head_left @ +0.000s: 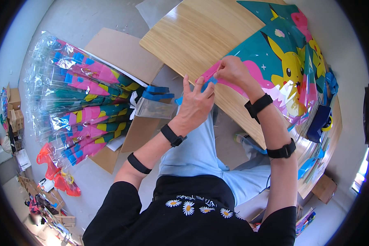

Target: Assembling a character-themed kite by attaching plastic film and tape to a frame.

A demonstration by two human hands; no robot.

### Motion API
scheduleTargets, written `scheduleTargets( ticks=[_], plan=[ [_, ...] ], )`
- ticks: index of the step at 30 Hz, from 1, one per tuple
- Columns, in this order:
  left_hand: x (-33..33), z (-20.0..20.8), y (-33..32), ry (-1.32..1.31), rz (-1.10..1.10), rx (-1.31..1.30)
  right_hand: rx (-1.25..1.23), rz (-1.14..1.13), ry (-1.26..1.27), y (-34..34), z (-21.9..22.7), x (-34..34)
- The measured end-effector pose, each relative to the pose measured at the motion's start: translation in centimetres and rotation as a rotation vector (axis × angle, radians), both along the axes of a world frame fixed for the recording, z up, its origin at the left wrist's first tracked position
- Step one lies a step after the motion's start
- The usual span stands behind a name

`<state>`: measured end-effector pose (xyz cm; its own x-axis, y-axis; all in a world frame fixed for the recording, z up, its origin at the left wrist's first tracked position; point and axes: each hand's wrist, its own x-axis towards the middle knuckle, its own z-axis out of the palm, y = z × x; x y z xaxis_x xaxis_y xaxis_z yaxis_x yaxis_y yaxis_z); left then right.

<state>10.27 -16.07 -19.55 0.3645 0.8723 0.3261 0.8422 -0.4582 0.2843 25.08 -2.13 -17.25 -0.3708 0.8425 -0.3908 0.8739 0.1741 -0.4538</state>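
Left hand (193, 105), fingers part-spread, has blue strap (212, 81) between them; right hand (233, 71) pinches sheet (270, 57) just beside; slack fingers could lose either.

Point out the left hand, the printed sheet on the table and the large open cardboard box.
Left hand (194, 105): head view, on the back of the hand.
Printed sheet (290, 69): head view, on its yellow figure.
Cardboard box (118, 53): head view, on its raised flap.

Your wooden bench (192, 37) carries a teal-and-pink printed sheet (270, 53) and, rightward, a dark blue object (318, 124).
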Motion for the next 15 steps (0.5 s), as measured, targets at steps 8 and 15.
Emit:
scheduleTargets(
  ticks=[8,15],
  plan=[
    [-0.1,0.3,-0.1,0.011,-0.008,-0.022,0.312,-0.228,0.219,0.0,1.5,1.3],
    [0.0,0.2,0.1,0.024,-0.012,-0.016,0.186,-0.259,0.142,-3.8,-0.6,0.1]
  ],
)
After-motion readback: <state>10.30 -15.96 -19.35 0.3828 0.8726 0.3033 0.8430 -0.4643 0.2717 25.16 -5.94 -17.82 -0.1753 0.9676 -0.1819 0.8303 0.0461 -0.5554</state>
